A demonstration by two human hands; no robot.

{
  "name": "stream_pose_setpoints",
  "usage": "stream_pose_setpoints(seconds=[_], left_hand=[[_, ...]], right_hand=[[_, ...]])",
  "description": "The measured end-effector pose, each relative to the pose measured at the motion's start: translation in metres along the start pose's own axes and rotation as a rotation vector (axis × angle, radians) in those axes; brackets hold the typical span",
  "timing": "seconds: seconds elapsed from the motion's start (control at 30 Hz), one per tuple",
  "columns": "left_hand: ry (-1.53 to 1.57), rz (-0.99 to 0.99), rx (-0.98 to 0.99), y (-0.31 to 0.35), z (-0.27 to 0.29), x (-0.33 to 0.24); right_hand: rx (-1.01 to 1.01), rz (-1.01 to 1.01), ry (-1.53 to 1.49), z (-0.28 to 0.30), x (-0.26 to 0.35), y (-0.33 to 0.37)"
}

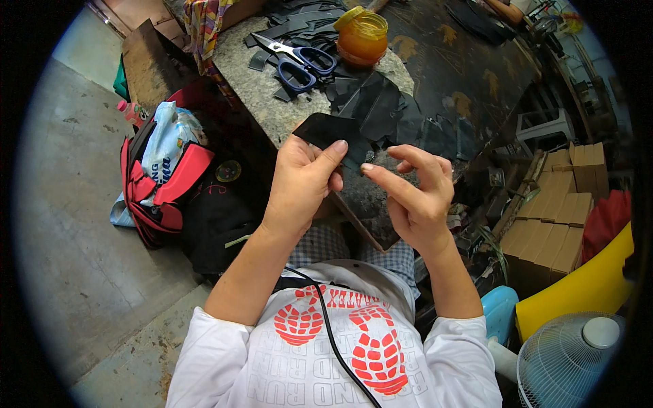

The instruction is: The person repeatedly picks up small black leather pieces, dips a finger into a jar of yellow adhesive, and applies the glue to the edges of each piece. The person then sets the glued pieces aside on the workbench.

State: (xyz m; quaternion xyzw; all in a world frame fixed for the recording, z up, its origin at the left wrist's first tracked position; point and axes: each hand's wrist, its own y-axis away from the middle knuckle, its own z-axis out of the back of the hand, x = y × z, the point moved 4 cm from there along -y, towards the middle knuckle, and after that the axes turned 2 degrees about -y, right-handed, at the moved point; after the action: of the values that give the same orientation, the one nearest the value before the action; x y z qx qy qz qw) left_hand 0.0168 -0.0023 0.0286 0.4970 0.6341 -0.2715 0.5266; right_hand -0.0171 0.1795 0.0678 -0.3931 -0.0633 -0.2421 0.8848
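At frame centre, the left hand (303,180) pinches a black piece (326,130); the right hand (415,194) is loosely spread beside it; scissors (299,58) and an amber jar (362,35) lie above.

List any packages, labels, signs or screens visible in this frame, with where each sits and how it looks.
Stack of plain brown cardboard boxes: right of the table, rectangular, unmarked sides.
White and blue printed plastic bag: tucked in the red and black bag on the floor, left.
Amber glass jar with yellow lid: on the tabletop beside the blue-handled scissors; no label visible.
No signs or screens.
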Motion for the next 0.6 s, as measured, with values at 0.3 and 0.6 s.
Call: stream_pose_setpoints(seconds=[0.3, 0.6], left_hand=[[0.044, -0.071, 0.036, 0.004, -0.004, -0.003], [-0.009, 0.039, 0.071, 0.006, -0.003, -0.001]], right_hand=[[-0.018, -0.058, -0.005, 0.002, -0.003, 0.008], [-0.022, -0.079, 0.024, -0.005, -0.013, 0.011]])
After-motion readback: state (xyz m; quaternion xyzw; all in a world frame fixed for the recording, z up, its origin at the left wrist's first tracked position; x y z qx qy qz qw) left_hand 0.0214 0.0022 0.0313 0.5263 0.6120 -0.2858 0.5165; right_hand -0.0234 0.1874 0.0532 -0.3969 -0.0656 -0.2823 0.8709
